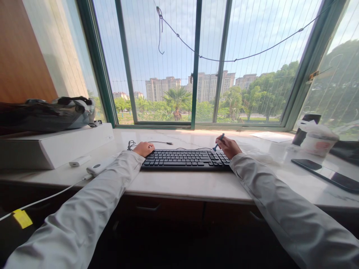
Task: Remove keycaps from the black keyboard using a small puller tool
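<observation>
On the surface point(182, 184), our right hand point(230, 147) holds a brush point(218, 142) over the keyboard point(179, 158).
A strip separates keyboard and front edge point(182, 196); our right fingers pinch the brush; our left hand point(144, 149) touches the left end, its fingertips hard to make out, how open we cannot tell.

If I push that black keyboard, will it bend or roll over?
The keyboard looks stiff, since it lies straight along its whole length. It probably won't roll or tip, being wide and flat. It might slide, because the countertop looks smooth and shiny.
</observation>
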`<state>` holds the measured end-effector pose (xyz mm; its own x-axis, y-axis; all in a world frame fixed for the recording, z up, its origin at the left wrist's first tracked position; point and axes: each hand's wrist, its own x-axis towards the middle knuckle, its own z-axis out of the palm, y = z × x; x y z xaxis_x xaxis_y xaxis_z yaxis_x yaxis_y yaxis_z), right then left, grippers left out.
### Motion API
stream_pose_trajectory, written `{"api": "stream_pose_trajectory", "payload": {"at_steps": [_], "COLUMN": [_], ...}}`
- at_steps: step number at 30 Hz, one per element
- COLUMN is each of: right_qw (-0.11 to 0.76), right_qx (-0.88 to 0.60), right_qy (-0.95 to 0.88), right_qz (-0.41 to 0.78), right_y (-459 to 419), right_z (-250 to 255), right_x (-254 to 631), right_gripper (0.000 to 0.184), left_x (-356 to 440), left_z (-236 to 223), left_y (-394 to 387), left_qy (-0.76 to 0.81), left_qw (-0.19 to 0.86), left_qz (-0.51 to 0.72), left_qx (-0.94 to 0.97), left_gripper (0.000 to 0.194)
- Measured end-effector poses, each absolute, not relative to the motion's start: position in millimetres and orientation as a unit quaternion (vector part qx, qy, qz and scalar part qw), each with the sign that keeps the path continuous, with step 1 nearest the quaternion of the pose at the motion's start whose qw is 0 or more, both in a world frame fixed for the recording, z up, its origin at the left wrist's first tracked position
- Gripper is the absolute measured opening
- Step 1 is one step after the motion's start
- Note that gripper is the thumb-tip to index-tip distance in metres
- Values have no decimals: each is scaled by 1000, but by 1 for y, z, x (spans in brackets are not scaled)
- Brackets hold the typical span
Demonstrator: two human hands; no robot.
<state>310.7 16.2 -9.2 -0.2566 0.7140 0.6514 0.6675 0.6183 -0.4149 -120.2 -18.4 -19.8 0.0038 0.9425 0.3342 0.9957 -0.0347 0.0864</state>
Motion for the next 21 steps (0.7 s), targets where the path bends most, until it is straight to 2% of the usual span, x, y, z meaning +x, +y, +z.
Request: {"api": "stream_pose_trajectory", "payload": {"at_steps": [21], "right_qw": [430], "right_qx": [-431], "right_qy": [-793], "right_qz": [17], "right_y": [22], "right_z": [-13], "right_x": [313], "right_gripper": [29], "left_x": [-118], "left_z": [-18], "left_y": [-21], "left_qy": [-689], "left_qw": [84], "left_qz": [-156], "left_qx": [-703], "left_gripper": [36]}}
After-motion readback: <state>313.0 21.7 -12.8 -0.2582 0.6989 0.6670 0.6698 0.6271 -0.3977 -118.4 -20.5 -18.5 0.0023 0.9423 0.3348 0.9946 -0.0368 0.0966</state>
